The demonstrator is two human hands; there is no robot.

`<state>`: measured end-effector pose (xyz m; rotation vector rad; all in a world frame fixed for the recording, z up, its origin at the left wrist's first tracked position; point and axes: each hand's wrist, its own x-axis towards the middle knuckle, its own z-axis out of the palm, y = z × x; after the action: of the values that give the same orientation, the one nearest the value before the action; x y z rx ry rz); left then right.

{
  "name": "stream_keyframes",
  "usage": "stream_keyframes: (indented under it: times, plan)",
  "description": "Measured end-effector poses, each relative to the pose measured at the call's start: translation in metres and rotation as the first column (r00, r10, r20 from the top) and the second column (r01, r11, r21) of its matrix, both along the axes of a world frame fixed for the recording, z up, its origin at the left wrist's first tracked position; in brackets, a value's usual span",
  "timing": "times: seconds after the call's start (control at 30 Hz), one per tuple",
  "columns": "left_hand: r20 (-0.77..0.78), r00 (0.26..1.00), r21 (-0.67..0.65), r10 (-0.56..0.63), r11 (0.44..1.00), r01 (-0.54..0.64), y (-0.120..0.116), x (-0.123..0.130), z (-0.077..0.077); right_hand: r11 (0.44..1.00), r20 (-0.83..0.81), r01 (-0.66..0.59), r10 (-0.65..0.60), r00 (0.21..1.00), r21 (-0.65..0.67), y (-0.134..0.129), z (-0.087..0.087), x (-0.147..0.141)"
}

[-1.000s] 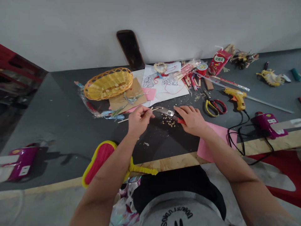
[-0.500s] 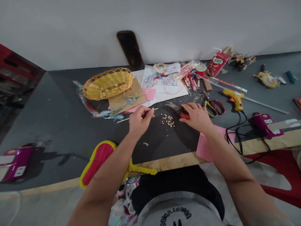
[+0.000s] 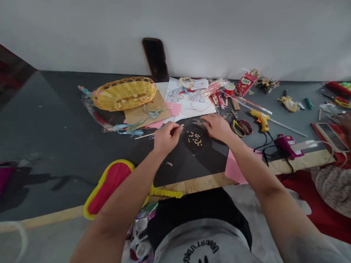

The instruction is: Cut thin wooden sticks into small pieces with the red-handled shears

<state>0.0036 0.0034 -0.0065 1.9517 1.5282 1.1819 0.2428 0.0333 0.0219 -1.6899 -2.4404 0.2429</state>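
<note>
Since one second ago, the shears have moved away from the left hand, and now they lie on the table just below the right hand. In the left hand the fingers are clamped on a thin stick, of which one short pale end comes out to the right (another pale length shows on the other side of this hand; whether it is the same stick, I cannot tell). The right fingers reach over the shears and hide a large part of them, so I cannot tell if they grip. Between the two hands, slightly nearer to the person, lie many small pale pieces. Beside the right hand is a tool with yellow and red handles, and pink paper lies partly under the right forearm.
</note>
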Motion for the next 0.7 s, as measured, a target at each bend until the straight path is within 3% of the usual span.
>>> stream_keyframes:
  times: [0.2, 0.5, 0.7]
  plan:
    - [0.032, 0.999, 0.016, -0.016, 1.000, 0.016, 0.002, -0.002, 0.000, 0.996, 0.106, 0.074, -0.069, 0.992, -0.046, 0.017, 0.000, -0.026]
    - [0.073, 0.996, 0.031, -0.048, 0.998, 0.046, 0.005, -0.001, -0.003, 0.994, 0.075, 0.110, -0.109, 0.991, -0.003, 0.018, -0.005, -0.026]
    - [0.015, 0.999, 0.026, -0.044, 0.999, 0.044, 0.006, 0.000, -0.005, 0.988, -0.013, -0.138, 0.137, 0.990, -0.063, -0.006, -0.003, -0.019]
